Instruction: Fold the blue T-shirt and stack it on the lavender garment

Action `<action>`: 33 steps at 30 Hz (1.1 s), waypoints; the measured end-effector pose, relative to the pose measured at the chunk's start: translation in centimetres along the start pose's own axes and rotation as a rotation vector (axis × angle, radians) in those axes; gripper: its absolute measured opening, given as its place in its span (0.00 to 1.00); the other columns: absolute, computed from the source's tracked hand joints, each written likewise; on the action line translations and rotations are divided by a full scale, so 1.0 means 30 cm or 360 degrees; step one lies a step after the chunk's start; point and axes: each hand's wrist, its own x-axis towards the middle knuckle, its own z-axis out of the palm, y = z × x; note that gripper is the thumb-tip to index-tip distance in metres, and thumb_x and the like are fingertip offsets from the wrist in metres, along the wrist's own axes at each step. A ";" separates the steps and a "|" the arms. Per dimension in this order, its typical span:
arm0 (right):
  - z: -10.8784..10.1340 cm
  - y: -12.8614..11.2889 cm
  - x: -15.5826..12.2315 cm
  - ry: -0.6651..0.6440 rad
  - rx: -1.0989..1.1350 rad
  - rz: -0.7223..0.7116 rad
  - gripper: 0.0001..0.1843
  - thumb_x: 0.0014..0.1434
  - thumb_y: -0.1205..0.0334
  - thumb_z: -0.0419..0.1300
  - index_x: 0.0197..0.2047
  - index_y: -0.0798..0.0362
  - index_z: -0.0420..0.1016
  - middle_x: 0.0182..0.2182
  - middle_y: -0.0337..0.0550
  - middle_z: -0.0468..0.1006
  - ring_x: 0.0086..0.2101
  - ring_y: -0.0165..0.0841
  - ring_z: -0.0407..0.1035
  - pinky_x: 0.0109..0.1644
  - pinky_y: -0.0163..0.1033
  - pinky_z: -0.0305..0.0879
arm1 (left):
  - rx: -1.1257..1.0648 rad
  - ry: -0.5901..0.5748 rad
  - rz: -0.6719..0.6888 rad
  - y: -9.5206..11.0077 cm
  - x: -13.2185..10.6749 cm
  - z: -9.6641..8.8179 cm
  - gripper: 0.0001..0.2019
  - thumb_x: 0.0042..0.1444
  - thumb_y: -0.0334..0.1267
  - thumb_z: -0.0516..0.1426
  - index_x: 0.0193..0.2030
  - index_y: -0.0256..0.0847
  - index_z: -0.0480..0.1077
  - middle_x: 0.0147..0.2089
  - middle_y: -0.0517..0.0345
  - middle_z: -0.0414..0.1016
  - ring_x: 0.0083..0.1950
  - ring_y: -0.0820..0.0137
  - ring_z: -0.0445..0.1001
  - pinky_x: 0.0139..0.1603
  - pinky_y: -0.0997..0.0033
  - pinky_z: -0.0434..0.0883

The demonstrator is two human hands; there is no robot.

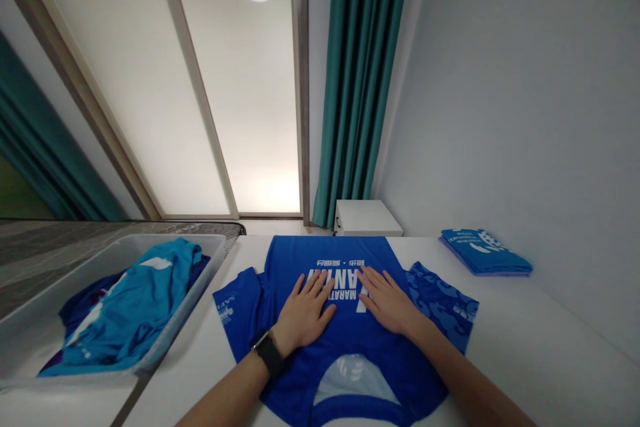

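Note:
A blue T-shirt (320, 327) with white printing lies spread on the white table, its neckline toward me and its sleeves out to both sides. The far part of it forms a straight edge near the back of the table. My left hand (307, 307), with a dark watch on the wrist, rests flat on the shirt's chest, fingers stretched out. Flat on the other side of the print lies my right hand (387, 297), its fingers also extended. Neither hand grips the cloth. Part of the lettering is hidden under the hands.
On the left stands a translucent plastic bin (200, 300) with rumpled blue and dark clothes (135, 307) in it. Folded blue garments (485, 252) lie stacked at the right, by the wall. Behind the white table (525, 347) is a small white cabinet (367, 217).

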 end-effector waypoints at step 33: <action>-0.015 -0.188 -0.076 0.0050 0.0109 -0.0165 0.33 0.69 0.49 0.44 0.70 0.59 0.54 0.70 0.52 0.50 0.68 0.41 0.42 0.71 0.54 0.38 | -0.0126 -0.0135 0.0275 0.072 -0.065 -0.030 0.34 0.65 0.54 0.48 0.73 0.41 0.46 0.74 0.47 0.48 0.74 0.58 0.46 0.72 0.50 0.46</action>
